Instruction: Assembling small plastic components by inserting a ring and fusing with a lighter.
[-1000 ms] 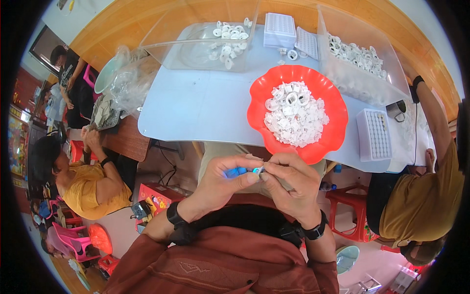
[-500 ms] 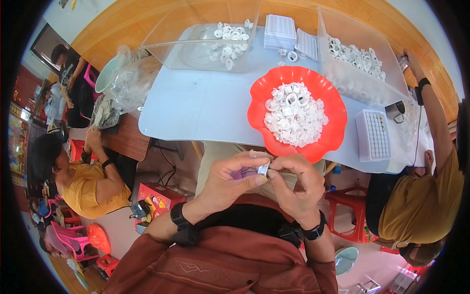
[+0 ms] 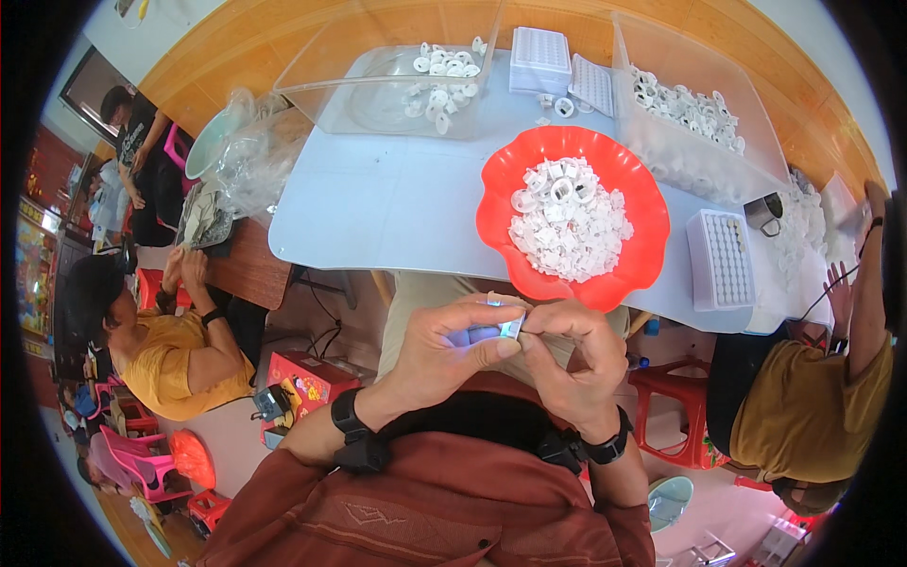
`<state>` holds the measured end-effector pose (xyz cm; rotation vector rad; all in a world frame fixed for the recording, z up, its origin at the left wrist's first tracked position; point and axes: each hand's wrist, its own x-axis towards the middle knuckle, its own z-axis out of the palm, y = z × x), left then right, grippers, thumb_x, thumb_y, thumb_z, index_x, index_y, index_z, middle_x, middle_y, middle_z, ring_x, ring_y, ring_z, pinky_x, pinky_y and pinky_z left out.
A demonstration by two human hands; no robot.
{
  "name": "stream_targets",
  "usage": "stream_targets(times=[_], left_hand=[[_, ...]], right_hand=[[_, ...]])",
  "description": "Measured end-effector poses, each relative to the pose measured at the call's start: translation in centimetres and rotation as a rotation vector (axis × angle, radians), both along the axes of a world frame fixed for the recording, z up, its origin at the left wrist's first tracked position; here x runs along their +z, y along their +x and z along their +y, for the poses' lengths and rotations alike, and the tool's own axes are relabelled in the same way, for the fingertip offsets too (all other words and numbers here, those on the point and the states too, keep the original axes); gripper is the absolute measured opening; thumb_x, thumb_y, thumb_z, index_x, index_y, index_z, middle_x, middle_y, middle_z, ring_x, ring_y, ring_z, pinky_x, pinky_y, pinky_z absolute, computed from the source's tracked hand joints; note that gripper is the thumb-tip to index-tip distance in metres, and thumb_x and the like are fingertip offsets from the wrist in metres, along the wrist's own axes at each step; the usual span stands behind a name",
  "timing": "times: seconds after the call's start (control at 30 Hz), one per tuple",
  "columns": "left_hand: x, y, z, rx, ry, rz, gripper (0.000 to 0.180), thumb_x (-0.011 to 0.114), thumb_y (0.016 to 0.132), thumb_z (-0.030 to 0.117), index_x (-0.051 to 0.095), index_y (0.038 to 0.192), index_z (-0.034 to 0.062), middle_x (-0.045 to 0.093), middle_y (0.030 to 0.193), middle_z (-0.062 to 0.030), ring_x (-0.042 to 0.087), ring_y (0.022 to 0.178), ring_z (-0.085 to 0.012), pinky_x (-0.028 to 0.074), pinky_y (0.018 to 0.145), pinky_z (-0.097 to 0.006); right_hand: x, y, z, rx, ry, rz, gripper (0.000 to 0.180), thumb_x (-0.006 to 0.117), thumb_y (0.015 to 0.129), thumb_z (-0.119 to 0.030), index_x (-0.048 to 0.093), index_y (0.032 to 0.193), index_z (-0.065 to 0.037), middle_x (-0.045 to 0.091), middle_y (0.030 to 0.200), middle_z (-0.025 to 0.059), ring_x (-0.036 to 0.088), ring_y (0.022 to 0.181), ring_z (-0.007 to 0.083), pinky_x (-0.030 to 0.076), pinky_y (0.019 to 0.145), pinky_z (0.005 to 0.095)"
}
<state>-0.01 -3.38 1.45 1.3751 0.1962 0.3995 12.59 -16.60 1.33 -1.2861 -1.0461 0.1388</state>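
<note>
Pinching a small, smooth, whitish piece [image 3: 511, 328] between thumb and forefinger, the left hand [image 3: 452, 342] holds it on the near side of a glossy red scalloped bowl [image 3: 497, 210] heaped with jagged white bits [image 3: 578, 238]. Its visible strip slants up rightward, though fingers mask its full long axis. The right hand [image 3: 574, 354] meets its right end, its fingertips hiding whether they grip anything.

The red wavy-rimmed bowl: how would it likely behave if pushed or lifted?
The red bowl looks like thin, glossy plastic, so it may flex slightly. Its wide, low shape suggests it would slide rather than tip. The heaped white parts could spill if it tilted.
</note>
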Motion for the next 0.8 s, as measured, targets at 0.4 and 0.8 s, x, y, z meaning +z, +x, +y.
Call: stream_targets(times=[0.4,0.8], left_hand=[[0.4,-0.1,-0.2,-0.002,0.106,-0.009,0.031,0.071,0.092,0.001,0.067,0.122,-0.0017,0.064,0.122,-0.011,0.062,0.107,-0.014,0.053,0.093,-0.027],[0.0,-0.5,-0.9,0.033,-0.017,0.013,0.029,0.068,0.093,-0.001,0.066,0.121,-0.004,0.062,0.125,-0.0144,0.061,0.114,-0.0177,0.053,0.099,-0.03]], right_hand=[[-0.7,-0.3,-0.1,-0.046,0.027,0.003,0.021,0.072,0.08,0.011,0.06,0.095,0.001,0.069,0.091,0.013,0.069,0.082,0.0213,0.055,0.074,0.0308],[-1.0,0.0,-0.7,0.077,-0.047,-0.014,0.03,0.07,0.082,0.012,0.051,0.1,-0.003,0.067,0.092,0.0129,0.066,0.086,0.0178,0.054,0.079,0.0321]])
